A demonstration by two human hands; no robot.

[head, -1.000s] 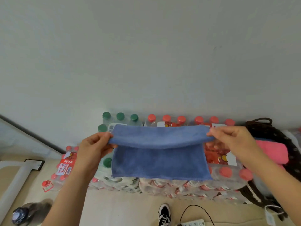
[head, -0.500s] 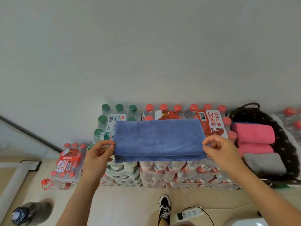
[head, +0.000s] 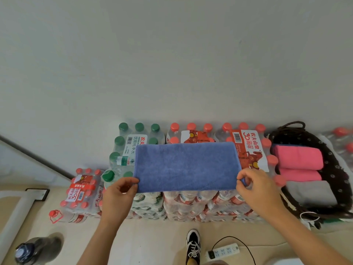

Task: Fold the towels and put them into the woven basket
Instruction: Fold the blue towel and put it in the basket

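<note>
Lowered since a second ago: left hand (head: 118, 196) and right hand (head: 257, 190), each grip pinching a near corner of the blue towel (head: 186, 167), now flat and half-folded on the bottle packs (head: 191, 204). Mid-fold; next probably a crosswise fold, then into the woven basket (head: 333, 165) at right, beside the pink towels (head: 299, 157). Bare wall behind.
</note>
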